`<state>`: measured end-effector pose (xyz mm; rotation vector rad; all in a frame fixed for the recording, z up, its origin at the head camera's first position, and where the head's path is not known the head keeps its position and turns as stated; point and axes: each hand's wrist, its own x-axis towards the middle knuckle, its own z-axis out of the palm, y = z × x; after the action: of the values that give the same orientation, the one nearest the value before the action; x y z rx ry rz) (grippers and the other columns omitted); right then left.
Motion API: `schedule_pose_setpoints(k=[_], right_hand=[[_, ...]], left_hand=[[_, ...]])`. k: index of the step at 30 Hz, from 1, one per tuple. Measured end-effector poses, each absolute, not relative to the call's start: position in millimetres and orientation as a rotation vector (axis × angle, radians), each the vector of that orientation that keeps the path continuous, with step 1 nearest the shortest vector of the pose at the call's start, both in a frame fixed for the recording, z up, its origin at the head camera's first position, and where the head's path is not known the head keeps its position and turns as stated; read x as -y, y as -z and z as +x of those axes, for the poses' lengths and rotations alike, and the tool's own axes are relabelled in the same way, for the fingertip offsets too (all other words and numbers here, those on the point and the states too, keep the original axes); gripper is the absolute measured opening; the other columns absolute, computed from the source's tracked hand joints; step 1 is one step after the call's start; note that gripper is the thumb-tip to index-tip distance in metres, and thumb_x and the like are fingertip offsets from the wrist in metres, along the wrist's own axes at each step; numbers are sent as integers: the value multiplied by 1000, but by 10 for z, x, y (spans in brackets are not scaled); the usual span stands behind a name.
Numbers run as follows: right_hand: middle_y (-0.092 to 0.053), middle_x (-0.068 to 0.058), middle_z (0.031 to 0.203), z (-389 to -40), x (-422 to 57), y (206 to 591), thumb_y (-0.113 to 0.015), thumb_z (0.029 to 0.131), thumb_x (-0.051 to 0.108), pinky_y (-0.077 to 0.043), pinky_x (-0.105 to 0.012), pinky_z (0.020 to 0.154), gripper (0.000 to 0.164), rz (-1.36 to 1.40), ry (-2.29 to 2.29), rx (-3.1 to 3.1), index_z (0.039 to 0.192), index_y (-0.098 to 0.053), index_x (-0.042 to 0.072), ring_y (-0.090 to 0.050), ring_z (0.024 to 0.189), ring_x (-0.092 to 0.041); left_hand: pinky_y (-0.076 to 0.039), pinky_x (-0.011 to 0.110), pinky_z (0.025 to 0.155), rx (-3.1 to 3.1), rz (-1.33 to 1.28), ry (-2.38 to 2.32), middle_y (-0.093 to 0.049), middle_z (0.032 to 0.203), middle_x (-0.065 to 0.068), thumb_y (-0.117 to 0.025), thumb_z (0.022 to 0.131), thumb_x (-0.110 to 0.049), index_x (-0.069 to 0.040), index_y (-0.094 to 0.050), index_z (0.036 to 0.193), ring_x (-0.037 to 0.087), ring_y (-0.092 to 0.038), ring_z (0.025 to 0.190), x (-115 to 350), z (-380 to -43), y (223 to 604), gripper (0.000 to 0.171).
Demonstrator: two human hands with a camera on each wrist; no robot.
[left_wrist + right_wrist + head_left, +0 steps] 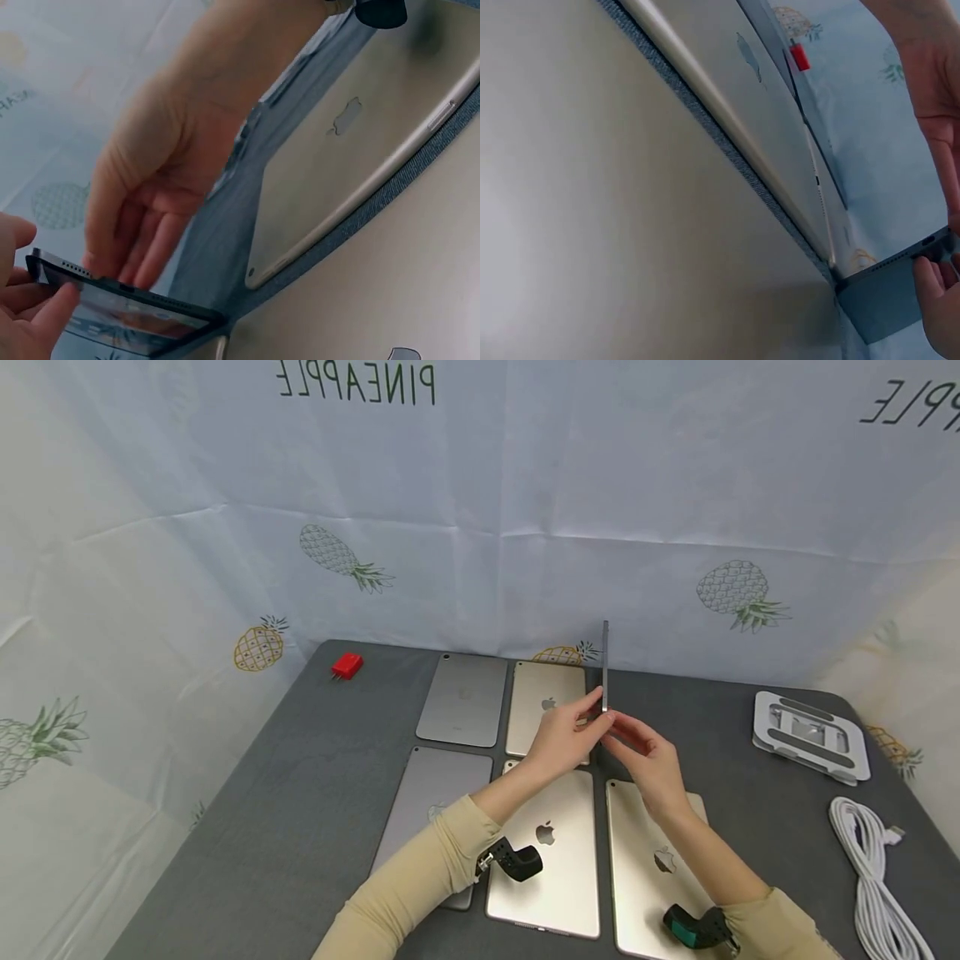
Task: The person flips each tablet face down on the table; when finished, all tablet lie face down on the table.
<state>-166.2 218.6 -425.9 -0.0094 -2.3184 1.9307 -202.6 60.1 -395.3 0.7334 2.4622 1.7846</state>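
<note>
Both hands hold a thin tablet upright, edge-on to the head view, above the back of the table. My left hand pinches its lower edge between thumb and fingers. At the same edge my right hand grips from the other side. The left wrist view shows the tablet's dark, glossy screen and its port edge. Below lie several tablets face down: a grey tablet, a small gold tablet, another grey one, and gold tablets under the forearms.
A red plug adapter lies at the back left of the dark table. On the right are a white and grey folding stand and a coiled white cable. A pineapple-print curtain hangs behind.
</note>
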Motion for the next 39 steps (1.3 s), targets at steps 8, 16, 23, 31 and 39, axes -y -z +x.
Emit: schedule_pose_setpoints(k=[8, 16, 23, 31, 39], right_hand=[[-50, -22, 139, -1659, -2253, 4372, -66, 95, 20, -47, -14, 88, 56, -16, -2062, 2407, 141, -45, -4, -58, 106, 4], [-45, -21, 144, -1652, -2323, 4404, -65, 95, 25, -46, -12, 87, 60, -71, -2023, 2532, 145, -42, 0, -57, 109, 1], [-40, -18, 149, -1640, -2404, 4418, -68, 93, 30, -42, -9, 86, 70, -221, -1968, 2608, 150, -35, 6, -40, 135, -30], [-31, -19, 154, -1553, -2547, 4394, -70, 92, 28, -40, -11, 89, 79, -293, -1881, 2704, 154, -27, 6, -32, 140, -34], [-31, -21, 154, -1451, -2724, 4407, -72, 90, 26, -39, -2, 79, 79, -303, -1816, 2699, 153, -29, 3, -34, 138, -34]], left_hand=[[-52, 18, 81, -2470, 654, -1933, -67, 120, 13, -67, 94, -25, -3, -55, 137, 15, -65, 108, -595, -2068, 4015, 50], [-54, 21, 78, -2294, 493, -2243, -66, 115, 23, -70, 88, -6, 6, -62, 126, 26, -68, 102, -580, -2096, 4090, 40], [-56, 26, 76, -2049, 269, -2429, -66, 117, 21, -68, 87, 0, 7, -60, 127, 25, -68, 101, -576, -2071, 4156, 41], [-57, 28, 74, -1890, 150, -2473, -66, 117, 21, -66, 89, 3, 8, -57, 129, 27, -69, 97, -599, -2010, 4225, 42], [-57, 29, 75, -1805, 144, -2411, -66, 114, 25, -67, 86, 7, 14, -55, 128, 30, -69, 97, -623, -1948, 4285, 44]])
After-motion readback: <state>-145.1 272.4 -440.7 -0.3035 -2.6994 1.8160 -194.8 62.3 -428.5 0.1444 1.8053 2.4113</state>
